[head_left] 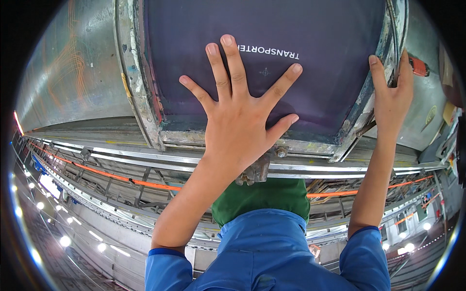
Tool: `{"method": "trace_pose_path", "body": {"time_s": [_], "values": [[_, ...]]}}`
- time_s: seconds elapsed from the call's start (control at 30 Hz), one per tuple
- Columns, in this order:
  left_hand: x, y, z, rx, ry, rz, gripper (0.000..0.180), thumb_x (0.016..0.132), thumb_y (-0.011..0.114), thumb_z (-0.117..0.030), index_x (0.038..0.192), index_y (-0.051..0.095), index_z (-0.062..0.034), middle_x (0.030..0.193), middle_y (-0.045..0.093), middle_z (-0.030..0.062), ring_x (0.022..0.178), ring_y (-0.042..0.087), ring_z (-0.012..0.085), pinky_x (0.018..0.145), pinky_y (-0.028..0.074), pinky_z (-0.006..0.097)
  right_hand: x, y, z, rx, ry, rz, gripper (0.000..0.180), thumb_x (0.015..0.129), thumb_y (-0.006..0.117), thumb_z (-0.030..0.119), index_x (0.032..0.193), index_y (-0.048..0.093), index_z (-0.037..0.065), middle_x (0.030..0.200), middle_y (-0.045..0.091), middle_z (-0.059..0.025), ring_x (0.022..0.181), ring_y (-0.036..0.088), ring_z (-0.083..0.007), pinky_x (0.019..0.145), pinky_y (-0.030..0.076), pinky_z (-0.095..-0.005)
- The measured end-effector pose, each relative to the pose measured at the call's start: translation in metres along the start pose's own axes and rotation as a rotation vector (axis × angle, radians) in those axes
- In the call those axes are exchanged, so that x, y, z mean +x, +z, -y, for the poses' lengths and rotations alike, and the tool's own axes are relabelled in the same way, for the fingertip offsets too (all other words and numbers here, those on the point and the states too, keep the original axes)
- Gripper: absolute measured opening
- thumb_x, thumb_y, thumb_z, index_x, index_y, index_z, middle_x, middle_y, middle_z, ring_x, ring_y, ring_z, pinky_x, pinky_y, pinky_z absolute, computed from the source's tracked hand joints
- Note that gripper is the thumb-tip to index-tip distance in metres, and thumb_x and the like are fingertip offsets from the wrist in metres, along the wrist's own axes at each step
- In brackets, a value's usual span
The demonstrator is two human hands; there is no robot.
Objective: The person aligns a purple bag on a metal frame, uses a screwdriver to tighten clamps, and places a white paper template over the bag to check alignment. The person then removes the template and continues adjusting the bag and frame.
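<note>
My left hand (238, 116) is spread with its palm down over a dark purple mesh panel (194, 29); the fingers point away from me. From this angle I cannot tell how firmly it presses. A short line of white lettering, upside down, shows beyond the fingers, with a small cross mark below it. A worn, paint-stained metal frame (357, 109) borders the panel, like that of a printing screen. At its right side, my right hand (391, 99) grips the frame's edge, thumb on the inner side and fingers on the outer, beside a dark cable (394, 34).
A shiny metal bench surface (92, 72) extends left of the frame. Metal rails (310, 167) and a clamp with a bolt (281, 152) lie between the frame and my body. An orange strip (150, 184) runs lower down. A small red object (419, 67) lies to the right.
</note>
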State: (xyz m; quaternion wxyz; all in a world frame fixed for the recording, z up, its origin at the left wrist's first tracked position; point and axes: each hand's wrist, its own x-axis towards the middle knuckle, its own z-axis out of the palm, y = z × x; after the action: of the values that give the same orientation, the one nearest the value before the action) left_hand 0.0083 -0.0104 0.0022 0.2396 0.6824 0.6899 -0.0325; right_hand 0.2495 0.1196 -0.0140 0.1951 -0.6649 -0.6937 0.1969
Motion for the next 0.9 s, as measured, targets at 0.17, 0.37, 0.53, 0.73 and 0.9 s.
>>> {"method": "trace_pose_path", "body": {"time_s": [0.17, 0.37, 0.53, 0.73, 0.9], "values": [[-0.001, 0.000, 0.000, 0.002, -0.007, -0.005, 0.078, 0.084, 0.065, -0.071, 0.154, 0.038, -0.0498, 0.163, -0.003, 0.0388, 0.150, -0.004, 0.0611, 0.100, 0.009, 0.088, 0.000, 0.001, 0.006, 0.033, -0.025, 0.010, 0.066, 0.089, 0.079, 0.033, 0.140, 0.055, -0.002, 0.118, 0.063, -0.0139, 0.110, 0.061, -0.0249, 0.098, 0.046, -0.0364], [-0.004, 0.003, 0.000, 0.026, 0.009, -0.049, 0.079, 0.085, 0.063, -0.071, 0.156, 0.036, -0.0473, 0.162, -0.001, 0.0400, 0.150, -0.003, 0.0597, 0.101, 0.008, 0.087, -0.006, 0.001, 0.001, -0.062, -0.044, -0.034, 0.069, 0.089, 0.078, 0.032, 0.142, 0.051, -0.002, 0.111, 0.059, -0.0149, 0.106, 0.061, -0.0285, 0.094, 0.047, -0.0377], [-0.006, 0.001, -0.001, 0.048, 0.011, -0.060, 0.082, 0.087, 0.060, -0.072, 0.159, 0.031, -0.0439, 0.163, -0.003, 0.0387, 0.151, -0.008, 0.0568, 0.103, 0.003, 0.086, -0.009, 0.005, 0.005, -0.053, -0.034, -0.082, 0.089, 0.080, 0.080, 0.057, 0.146, 0.048, 0.005, 0.115, 0.054, -0.0210, 0.108, 0.060, -0.0400, 0.090, 0.052, -0.0468], [-0.002, -0.004, -0.012, 0.065, 0.037, -0.068, 0.083, 0.088, 0.058, -0.073, 0.160, 0.029, -0.0427, 0.166, -0.011, 0.0321, 0.153, -0.015, 0.0491, 0.107, -0.001, 0.083, -0.019, -0.028, 0.010, 0.182, 0.021, -0.209, 0.044, 0.093, 0.071, 0.035, 0.132, 0.063, 0.018, 0.111, 0.054, -0.0125, 0.095, 0.063, -0.0342, 0.080, 0.054, -0.0437], [-0.023, -0.011, 0.006, 0.041, -0.045, -0.052, 0.083, 0.087, 0.057, -0.074, 0.159, 0.029, -0.0447, 0.166, -0.013, 0.0307, 0.154, -0.014, 0.0479, 0.107, -0.003, 0.083, -0.038, -0.056, 0.008, 0.386, 0.062, -0.242, 0.027, 0.099, 0.064, 0.021, 0.124, 0.070, 0.015, 0.102, 0.056, -0.0120, 0.091, 0.061, -0.0278, 0.080, 0.050, -0.0396]]}}
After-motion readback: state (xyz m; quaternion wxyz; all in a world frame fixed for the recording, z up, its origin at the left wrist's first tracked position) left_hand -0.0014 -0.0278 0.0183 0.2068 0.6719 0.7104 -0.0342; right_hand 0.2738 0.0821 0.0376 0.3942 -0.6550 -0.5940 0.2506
